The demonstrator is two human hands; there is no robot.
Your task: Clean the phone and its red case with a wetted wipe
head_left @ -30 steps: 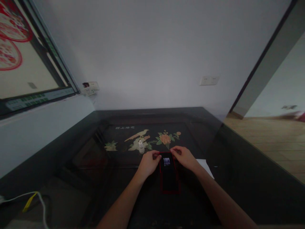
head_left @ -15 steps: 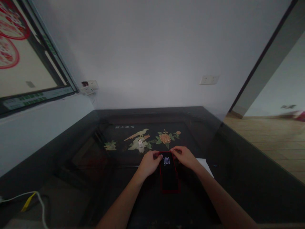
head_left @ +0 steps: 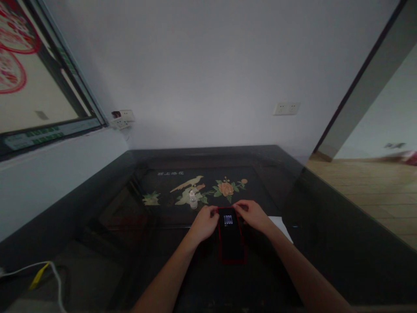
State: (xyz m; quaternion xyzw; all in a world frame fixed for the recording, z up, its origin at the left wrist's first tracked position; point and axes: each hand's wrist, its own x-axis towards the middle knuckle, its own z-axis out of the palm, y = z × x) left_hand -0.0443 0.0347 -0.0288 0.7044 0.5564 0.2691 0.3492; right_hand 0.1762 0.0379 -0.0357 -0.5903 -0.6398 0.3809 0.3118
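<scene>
Left grip | right grip | both pinch flat red-edged phone top corners | glossy dark table

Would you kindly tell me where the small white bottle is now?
In the head view the small white bottle stands on the dark table, just beyond the left hand.

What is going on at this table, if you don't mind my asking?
A person is working with both bare hands on a phone in a red case, which lies flat on the dark glass table with its screen lit. The left hand and the right hand each have their fingertips at a top corner of the phone; whether they grip it or only touch it is unclear. A small white bottle stands just beyond the left hand, and a white sheet lies beside the right wrist.
</scene>
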